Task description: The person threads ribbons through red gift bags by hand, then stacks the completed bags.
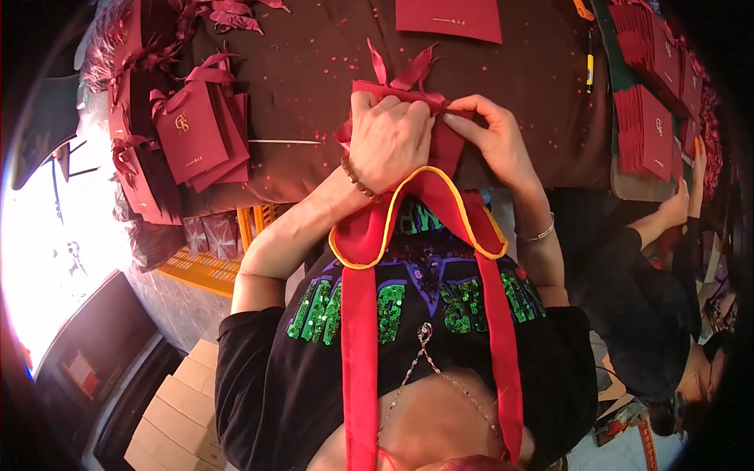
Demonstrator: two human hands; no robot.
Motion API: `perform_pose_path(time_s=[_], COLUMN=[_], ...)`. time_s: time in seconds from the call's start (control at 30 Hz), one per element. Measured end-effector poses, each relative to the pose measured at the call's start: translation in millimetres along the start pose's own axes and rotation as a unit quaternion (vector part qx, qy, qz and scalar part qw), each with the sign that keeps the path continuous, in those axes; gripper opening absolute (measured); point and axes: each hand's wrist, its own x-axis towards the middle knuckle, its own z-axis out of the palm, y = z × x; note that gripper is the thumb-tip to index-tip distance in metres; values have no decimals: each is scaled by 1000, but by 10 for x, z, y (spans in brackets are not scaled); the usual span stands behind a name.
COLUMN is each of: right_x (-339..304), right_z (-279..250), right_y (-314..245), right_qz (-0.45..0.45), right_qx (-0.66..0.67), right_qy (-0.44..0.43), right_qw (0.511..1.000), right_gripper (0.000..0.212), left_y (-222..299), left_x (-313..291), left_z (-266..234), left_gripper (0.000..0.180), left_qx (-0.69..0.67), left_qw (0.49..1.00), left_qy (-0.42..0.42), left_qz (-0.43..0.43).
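A dark red gift bag (450, 149) lies at the table's near edge, partly covered by my hands. Red ribbon ends (414, 72) stick up from its far side. My left hand (389, 141), with a beaded bracelet on the wrist, is closed over the bag's upper part, its fingers curled down and their tips hidden. To its right, my right hand (496, 140) has thumb and forefinger drawn together at the bag's upper right edge. Whether they pinch the ribbon or the bag's rim is hard to see.
Red bags with ribbons (192, 133) stand stacked at the left, beside a thin pale stick (284, 141). A flat red bag (452, 17) lies at the far side. At right are a yellow marker (590, 69), rows of red bags (644, 129) and another person's hand (675, 206).
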Motion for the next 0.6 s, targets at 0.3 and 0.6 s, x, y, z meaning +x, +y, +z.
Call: perform_pose_path(time_s=[0.3, 0.6], right_x=[-82, -164], right_z=[23, 117], right_y=[-119, -93], right_qz=[-89, -75], right_qx=[-134, -130], right_qy=[-32, -5], right_qw=[986, 989], right_gripper=[18, 18], left_y=[-83, -108], left_x=[-32, -60], left_z=[-95, -80], left_gripper=[9, 8], left_qx=[41, 45], left_qw=[996, 995], left_qy=[29, 26], left_qz=[68, 88])
